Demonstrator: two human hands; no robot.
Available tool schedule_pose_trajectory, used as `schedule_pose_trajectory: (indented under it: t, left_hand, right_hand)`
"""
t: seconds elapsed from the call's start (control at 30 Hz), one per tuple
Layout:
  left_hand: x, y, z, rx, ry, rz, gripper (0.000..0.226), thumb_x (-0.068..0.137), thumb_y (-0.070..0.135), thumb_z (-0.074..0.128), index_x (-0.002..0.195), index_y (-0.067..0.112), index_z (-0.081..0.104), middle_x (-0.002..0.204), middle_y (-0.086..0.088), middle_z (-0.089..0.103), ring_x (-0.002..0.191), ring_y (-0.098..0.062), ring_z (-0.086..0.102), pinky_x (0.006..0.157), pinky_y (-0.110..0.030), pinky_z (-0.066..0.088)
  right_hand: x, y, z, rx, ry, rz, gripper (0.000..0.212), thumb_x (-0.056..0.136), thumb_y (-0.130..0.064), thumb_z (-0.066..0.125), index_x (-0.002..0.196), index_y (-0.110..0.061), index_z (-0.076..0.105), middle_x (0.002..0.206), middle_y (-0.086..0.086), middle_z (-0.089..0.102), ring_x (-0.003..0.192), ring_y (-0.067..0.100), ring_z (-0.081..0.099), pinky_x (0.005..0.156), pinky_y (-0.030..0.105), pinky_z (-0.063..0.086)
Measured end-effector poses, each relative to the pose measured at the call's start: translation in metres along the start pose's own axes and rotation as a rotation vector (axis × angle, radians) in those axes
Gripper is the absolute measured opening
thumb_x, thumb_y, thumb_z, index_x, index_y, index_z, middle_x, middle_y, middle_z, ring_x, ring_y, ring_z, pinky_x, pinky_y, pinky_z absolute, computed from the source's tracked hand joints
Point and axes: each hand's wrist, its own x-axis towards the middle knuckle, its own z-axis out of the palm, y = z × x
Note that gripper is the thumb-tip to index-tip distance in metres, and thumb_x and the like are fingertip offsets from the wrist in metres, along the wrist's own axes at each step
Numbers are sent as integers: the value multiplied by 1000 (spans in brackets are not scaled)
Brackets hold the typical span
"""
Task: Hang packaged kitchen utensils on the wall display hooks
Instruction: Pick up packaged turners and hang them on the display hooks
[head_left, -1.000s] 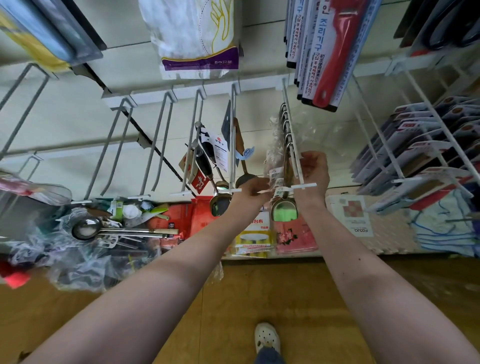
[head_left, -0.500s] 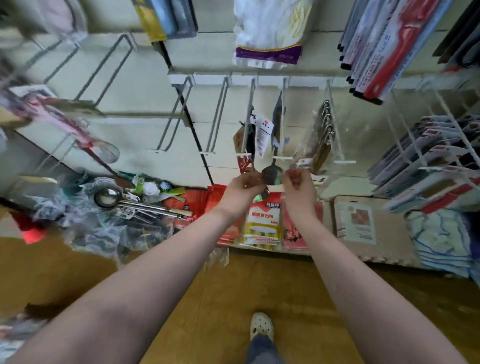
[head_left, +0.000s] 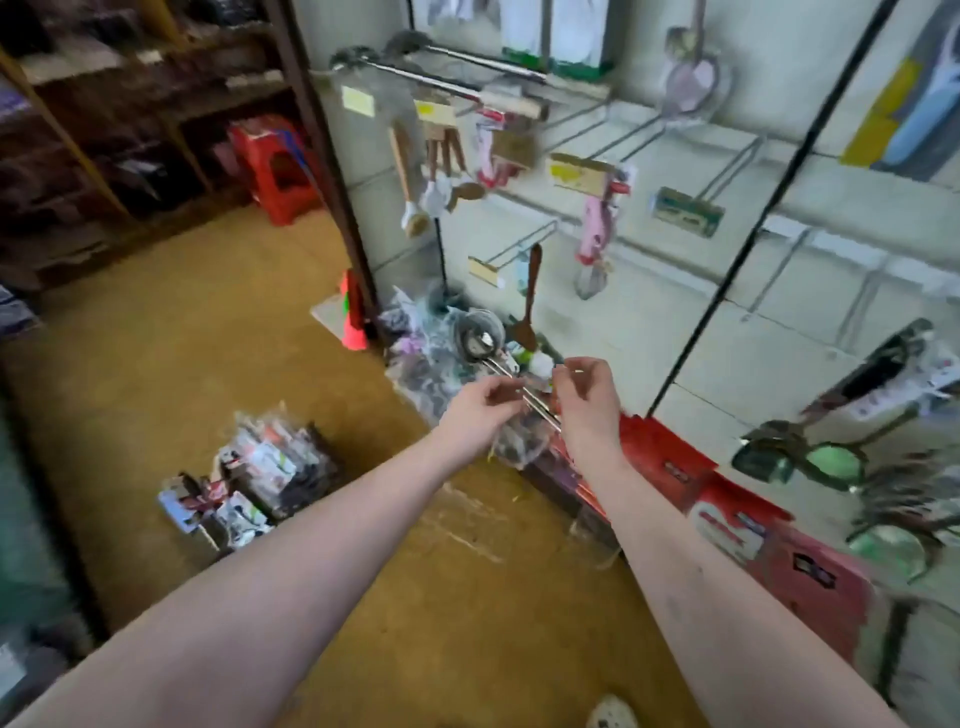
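Head view: left hand (head_left: 480, 410) and right hand (head_left: 584, 397) reach at twelve o'clock over the ladle (head_left: 483, 340) lying on the wrapped pile (head_left: 426, 364) at the wall's foot, probably fetching it for a hook (head_left: 737, 161); fingers (head_left: 506, 387) half-curled, grip indistinct.

No text could be read, as the whole view was smeared by motion. The yellow price tags (head_left: 579, 174) at the ends of the wall hooks (head_left: 727, 171) showed only blank colour. The white label (head_left: 727, 530) on the red box (head_left: 670, 452) carried red marks too blurred to make out. The print on the packets (head_left: 254, 467) lying on the floor (head_left: 208, 322) was too small and soft to tell.
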Motion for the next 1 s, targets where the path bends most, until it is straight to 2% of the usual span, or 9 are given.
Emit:
schedule_pose_trajectory:
  t: [0.07,0.17,0.27,0.37,0.47,0.63,0.73,0.8,1.0]
  left_hand:
    - [-23,-24,-56,-8,108,-20,29,90,5,60,119,2,61,113,-9,65,98,-14,58,75,-6,42]
    - [-61,-57,-127,-48,263,-52,26,89,4,61,114,4,63,110,-13,66,97,-17,59,81,-13,43]
    - [-96,-84,-182,-107,382,-94,22,89,3,60,110,8,62,100,-7,63,94,-16,57,73,-10,42]
    - [-126,-103,-226,-150,489,-129,28,90,3,58,119,1,60,104,-9,63,95,-16,57,70,-11,43]
    - [-147,-124,-257,-208,599,-153,27,91,2,57,118,1,60,103,-8,64,92,-16,57,68,-10,43]
    - [-159,-162,-288,-281,707,-216,16,89,6,59,103,14,62,100,-5,66,95,-24,62,86,-34,50]
    - [-157,-181,-303,-309,759,-258,14,90,9,59,101,18,61,96,-2,65,89,-19,59,81,-32,46]
    - [-153,-196,-314,-335,795,-303,12,91,10,59,100,18,61,97,-2,65,89,-18,59,85,-34,46]
    - [-113,-235,-363,-326,860,-457,18,89,6,56,102,17,63,101,-2,67,94,-22,63,90,-38,49]
  right_hand:
    - [-23,-16,53,-6,-113,-53,10,94,-22,56,98,-16,51,81,-2,56,74,14,52,70,26,39]
    - [-57,-42,122,0,-257,-130,9,94,-22,56,97,-16,51,77,-4,53,72,13,51,69,22,39]
    - [-86,-71,177,19,-376,-184,9,95,-24,55,97,-16,51,80,0,56,73,14,54,71,20,43]
    - [-107,-94,225,7,-479,-232,10,94,-28,54,100,-20,53,90,6,62,84,21,60,82,35,49]
    - [-127,-110,264,-9,-573,-283,8,94,-27,55,98,-21,51,89,6,62,83,21,59,83,41,49]
    - [-146,-101,318,-91,-762,-304,6,94,-27,54,89,-28,50,87,1,60,83,17,57,80,37,49]
    - [-144,-91,349,-148,-844,-288,10,95,-27,53,96,-18,55,83,-3,56,77,11,53,70,19,43]
    - [-139,-85,370,-176,-878,-284,13,96,-26,52,99,-15,56,82,-5,55,75,6,51,63,11,38]
    - [-112,-57,451,-184,-997,-152,14,97,-29,50,95,-16,55,78,-7,53,65,4,49,60,14,39]
